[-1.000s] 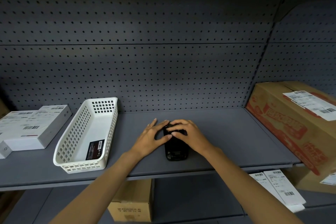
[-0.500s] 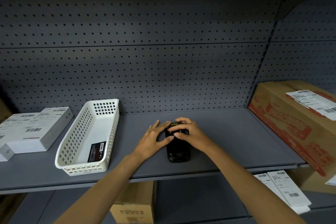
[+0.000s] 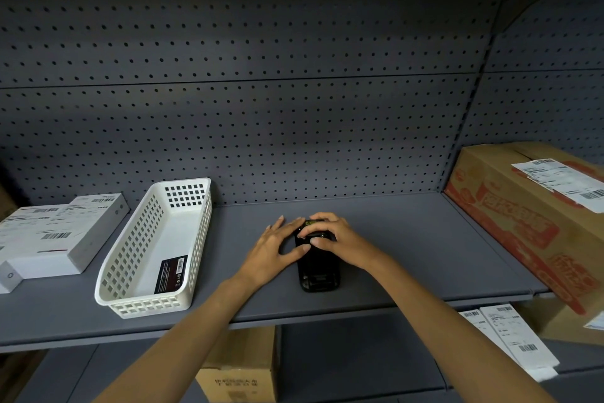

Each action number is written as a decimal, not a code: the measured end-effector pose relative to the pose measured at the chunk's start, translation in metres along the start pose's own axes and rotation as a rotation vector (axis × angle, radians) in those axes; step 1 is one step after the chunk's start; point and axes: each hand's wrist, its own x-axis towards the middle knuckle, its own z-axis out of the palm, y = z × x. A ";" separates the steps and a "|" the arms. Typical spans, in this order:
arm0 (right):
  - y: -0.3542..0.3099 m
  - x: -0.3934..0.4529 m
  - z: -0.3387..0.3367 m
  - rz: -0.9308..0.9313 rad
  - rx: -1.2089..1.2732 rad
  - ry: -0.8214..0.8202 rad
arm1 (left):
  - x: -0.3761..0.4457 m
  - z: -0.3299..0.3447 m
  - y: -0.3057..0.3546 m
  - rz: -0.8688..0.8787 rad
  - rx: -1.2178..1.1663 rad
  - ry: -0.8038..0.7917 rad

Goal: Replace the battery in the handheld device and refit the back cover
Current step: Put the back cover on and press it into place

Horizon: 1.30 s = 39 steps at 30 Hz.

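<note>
Both hands are laid on a black handheld device [image 3: 318, 267] lying flat mid-shelf [image 3: 408, 239]. Its far end is covered by the right hand [image 3: 336, 239], fingers curled round it. The left hand [image 3: 273, 247] is spread flat, thumb touching the device's left edge. A white perforated basket [image 3: 130, 258] — black-labelled battery pack [image 3: 170, 275] inside — is seen left.
</note>
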 end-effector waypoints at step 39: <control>0.002 -0.016 -0.037 -0.031 -0.201 -0.002 | 0.014 0.010 0.014 -0.029 0.083 -0.003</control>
